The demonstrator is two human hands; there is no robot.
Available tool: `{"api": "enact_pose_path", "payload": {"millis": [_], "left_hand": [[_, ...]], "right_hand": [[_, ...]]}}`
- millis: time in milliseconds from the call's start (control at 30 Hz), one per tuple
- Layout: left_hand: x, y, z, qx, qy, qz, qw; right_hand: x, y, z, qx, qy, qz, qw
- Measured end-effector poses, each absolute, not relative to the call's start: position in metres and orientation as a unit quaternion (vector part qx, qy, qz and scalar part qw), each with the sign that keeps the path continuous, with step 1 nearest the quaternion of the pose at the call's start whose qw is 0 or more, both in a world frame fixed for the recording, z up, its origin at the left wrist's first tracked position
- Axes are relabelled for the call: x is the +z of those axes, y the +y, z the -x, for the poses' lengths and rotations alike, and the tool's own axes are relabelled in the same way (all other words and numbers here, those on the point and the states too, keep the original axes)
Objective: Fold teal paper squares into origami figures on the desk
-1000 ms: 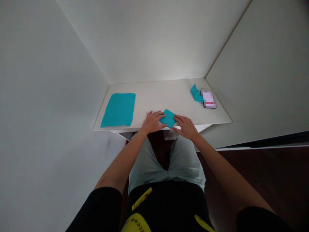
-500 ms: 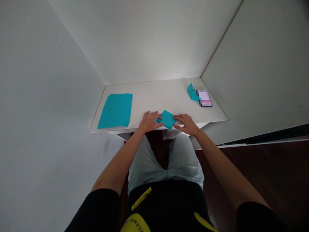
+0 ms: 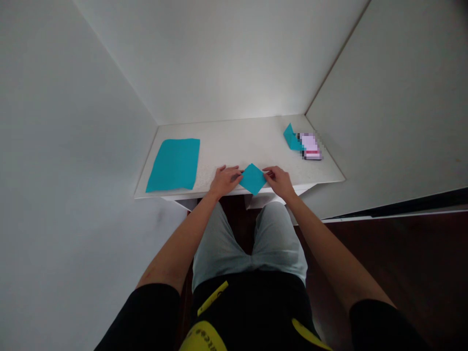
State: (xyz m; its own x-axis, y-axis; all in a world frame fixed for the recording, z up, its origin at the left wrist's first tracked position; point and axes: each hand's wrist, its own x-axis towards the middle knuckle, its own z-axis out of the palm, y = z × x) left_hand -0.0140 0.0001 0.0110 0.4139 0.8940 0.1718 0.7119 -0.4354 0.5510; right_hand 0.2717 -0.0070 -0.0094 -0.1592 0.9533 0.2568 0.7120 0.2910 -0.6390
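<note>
A small folded piece of blue paper (image 3: 253, 179) lies as a diamond at the front edge of the white table (image 3: 234, 141). At its left corner, my left hand (image 3: 225, 181) pinches the paper between thumb and fingers. My right hand (image 3: 279, 181) grips the right corner in the same way, its fingertips bent together. The paper's near corner reaches the table edge.
A large blue sheet (image 3: 174, 165) lies flat on the table's left side. Towards the back right are a folded blue paper piece (image 3: 291, 138) and a blurred-out phone (image 3: 310, 146). White walls enclose the table's back and sides.
The fingers of both hands have drawn in to the side corners, and more of the folded paper shows. Its lower layer no longer sticks out at the left.
</note>
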Motion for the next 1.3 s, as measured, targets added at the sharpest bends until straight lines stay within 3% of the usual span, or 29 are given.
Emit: {"api": "enact_pose_path", "payload": {"millis": [267, 467, 900, 1133, 1300], "left_hand": [[0.011, -0.001, 0.014, 0.209, 0.480, -0.841, 0.137], [0.010, -0.003, 0.012, 0.202, 0.467, -0.852, 0.127], [0.007, -0.010, 0.014, 0.171, 0.400, -0.896, 0.091], [0.004, -0.029, 0.020, 0.194, 0.360, -0.906, 0.106], [0.016, -0.027, 0.016, 0.292, 0.414, -0.821, 0.266]], "right_hand": [[0.004, -0.019, -0.233, 0.043, -0.792, 0.568, 0.219], [-0.014, -0.035, -0.199, 0.077, -0.859, 0.474, 0.178], [-0.014, -0.033, -0.282, 0.075, -0.884, 0.447, 0.119], [-0.004, -0.053, -0.281, 0.093, -0.860, 0.460, 0.202], [0.015, -0.049, -0.274, 0.203, -0.756, 0.517, 0.347]]}}
